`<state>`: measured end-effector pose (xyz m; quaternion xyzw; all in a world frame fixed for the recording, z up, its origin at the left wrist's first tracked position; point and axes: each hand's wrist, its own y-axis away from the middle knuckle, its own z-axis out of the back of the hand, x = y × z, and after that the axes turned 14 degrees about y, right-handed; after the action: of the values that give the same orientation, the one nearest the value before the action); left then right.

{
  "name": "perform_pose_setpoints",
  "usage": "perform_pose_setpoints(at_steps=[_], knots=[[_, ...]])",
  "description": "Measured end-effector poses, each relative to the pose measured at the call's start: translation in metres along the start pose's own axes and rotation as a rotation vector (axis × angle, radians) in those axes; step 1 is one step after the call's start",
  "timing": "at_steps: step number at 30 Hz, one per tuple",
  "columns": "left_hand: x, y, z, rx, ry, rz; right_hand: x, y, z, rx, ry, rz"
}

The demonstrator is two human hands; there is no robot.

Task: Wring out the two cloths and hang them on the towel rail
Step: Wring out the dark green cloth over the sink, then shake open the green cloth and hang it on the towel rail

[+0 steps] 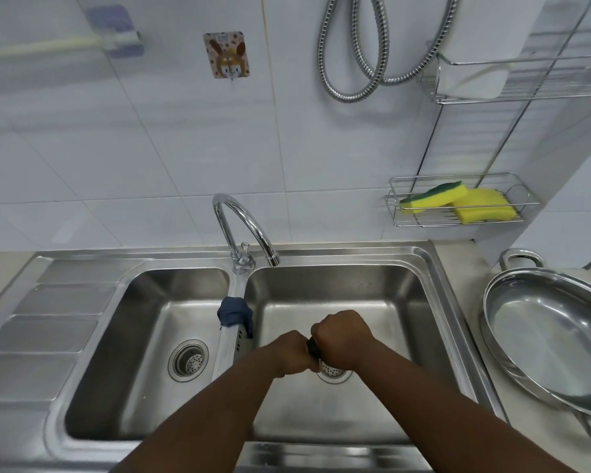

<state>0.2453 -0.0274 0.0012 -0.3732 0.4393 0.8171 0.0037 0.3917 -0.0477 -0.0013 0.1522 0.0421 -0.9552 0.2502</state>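
Note:
Both fists are clenched side by side over the right basin (389, 302) of a steel double sink. My left hand (289, 353) and my right hand (342, 337) grip a dark cloth (313, 348); only a small dark strip shows between them. A second cloth (235, 314), dark blue and bunched, lies over the divider between the two basins, left of my hands. The towel rail (41, 46), a pale bar with a blurred bracket, is on the tiled wall at the upper left.
A curved chrome tap (239, 223) rises behind the divider. A wire rack (458, 223) with yellow sponges hangs at the right. A large steel pan (546, 336) sits on the right counter. A shower hose (355, 63) and a rabbit hook (226, 56) are on the wall.

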Motion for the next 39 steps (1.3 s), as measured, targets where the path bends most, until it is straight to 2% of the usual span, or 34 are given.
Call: perform_pose_setpoints(at_steps=[1, 4, 7, 11, 15, 18, 22, 25, 27, 29, 32, 34, 36, 39], knots=[[0.000, 0.000, 0.000, -0.043, -0.057, -0.065, -0.003, -0.002, 0.001, 0.040, -0.082, -0.026], [0.006, 0.006, 0.009, -0.101, -0.208, -0.214, -0.013, 0.001, 0.004, 0.327, -0.517, -0.116], [0.014, 0.016, 0.028, -0.028, -0.164, -0.255, -0.016, 0.010, 0.007, 0.278, -0.883, -0.188], [0.019, 0.031, 0.048, 0.050, 0.138, -0.249, -0.001, 0.014, 0.008, 0.091, -0.931, -0.357], [0.042, 0.045, 0.071, -0.023, 0.417, -0.339, 0.028, 0.004, 0.022, 0.094, -1.055, -0.587], [0.054, 0.057, 0.087, -0.107, 0.601, -0.416, 0.049, -0.005, 0.039, 0.028, -1.177, -0.710], [0.068, 0.080, 0.119, -0.145, 0.794, -0.523, 0.086, -0.030, 0.077, -0.078, -1.258, -0.673], [0.073, 0.095, 0.145, -0.132, 0.917, -0.556, 0.109, -0.050, 0.101, -0.157, -1.170, -0.640], [0.081, 0.100, 0.164, -0.123, 0.866, -0.572, 0.118, -0.062, 0.114, -0.259, -1.068, -0.689], [0.095, 0.106, 0.184, -0.122, 0.699, -0.603, 0.123, -0.074, 0.130, -0.329, -1.024, -0.721], [0.117, 0.116, 0.214, -0.148, 0.284, -0.651, 0.127, -0.089, 0.157, -0.345, -1.155, -0.738], [0.129, 0.123, 0.230, -0.111, 0.101, -0.692, 0.131, -0.101, 0.174, -0.303, -1.206, -0.683], [0.136, 0.132, 0.245, -0.046, 0.032, -0.733, 0.136, -0.114, 0.187, -0.251, -1.136, -0.609], [0.141, 0.148, 0.263, 0.014, 0.227, -0.733, 0.144, -0.134, 0.206, -0.202, -1.051, -0.525]])
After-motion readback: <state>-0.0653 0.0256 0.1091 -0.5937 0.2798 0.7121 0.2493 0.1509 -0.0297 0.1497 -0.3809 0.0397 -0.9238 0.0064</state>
